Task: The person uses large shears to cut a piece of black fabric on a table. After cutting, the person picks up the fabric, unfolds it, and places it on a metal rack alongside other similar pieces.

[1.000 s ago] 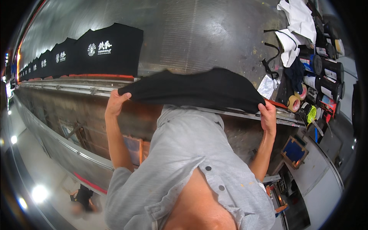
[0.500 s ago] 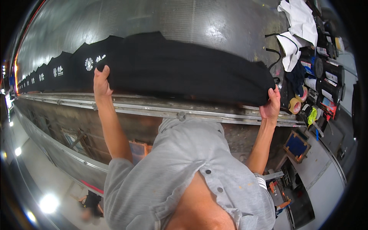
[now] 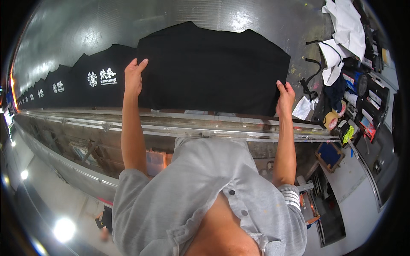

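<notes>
A black fabric panel (image 3: 213, 70) with a shaped, neck-like far edge is spread between my hands over the long metal table (image 3: 145, 17). My left hand (image 3: 134, 79) pinches its left edge, thumb on top. At the opposite side, my right hand (image 3: 285, 98) grips the right edge near the lower corner. Just left of the held panel lies a printed black panel (image 3: 117, 59) bearing a white round emblem and lettering. More such panels run in a row toward the far left. Whether the held panel touches the table all over, I cannot tell.
A metal rail (image 3: 192, 128) runs along the table's near edge. To the right are crumpled white sheets (image 3: 348, 25) with black straps, tape rolls (image 3: 331, 120) and several dark containers (image 3: 373, 102). A blue framed screen (image 3: 329, 156) is below them. Another person (image 3: 104, 219) shows at lower left.
The black panel has been drawn in and opened out flatter, its far edge now farther up the table. My left hand moved right, my right hand left. The neighbouring print is now fully visible.
</notes>
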`<state>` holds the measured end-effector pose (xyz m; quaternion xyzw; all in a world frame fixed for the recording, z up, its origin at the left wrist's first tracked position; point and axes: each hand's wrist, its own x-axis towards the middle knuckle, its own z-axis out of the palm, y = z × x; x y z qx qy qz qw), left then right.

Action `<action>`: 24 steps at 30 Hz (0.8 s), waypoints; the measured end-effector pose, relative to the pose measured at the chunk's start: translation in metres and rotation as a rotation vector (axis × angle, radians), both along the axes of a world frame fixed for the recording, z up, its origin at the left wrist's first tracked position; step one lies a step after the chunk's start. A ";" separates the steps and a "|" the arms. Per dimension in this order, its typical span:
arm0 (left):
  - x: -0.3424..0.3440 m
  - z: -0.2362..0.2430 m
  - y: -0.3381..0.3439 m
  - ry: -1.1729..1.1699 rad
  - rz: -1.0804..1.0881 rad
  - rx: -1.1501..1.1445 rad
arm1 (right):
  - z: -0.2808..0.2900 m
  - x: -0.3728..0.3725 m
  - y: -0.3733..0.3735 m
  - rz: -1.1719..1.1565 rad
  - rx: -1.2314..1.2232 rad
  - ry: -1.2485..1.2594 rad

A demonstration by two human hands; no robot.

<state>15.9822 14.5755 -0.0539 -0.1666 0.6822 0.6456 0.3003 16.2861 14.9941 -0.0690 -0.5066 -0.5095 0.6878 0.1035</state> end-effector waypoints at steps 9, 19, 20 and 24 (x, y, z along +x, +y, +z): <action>0.040 0.020 -0.016 0.259 -0.096 -0.005 | 0.025 -0.026 -0.021 0.074 0.412 0.045; 0.037 0.030 -0.034 0.134 -0.080 0.073 | 0.027 -0.013 -0.010 0.029 0.176 0.117; 0.038 0.028 -0.038 0.122 -0.080 0.063 | 0.028 -0.012 -0.010 0.024 0.168 0.128; 0.042 0.026 -0.041 0.102 -0.087 0.022 | 0.035 -0.013 -0.011 0.043 0.141 0.122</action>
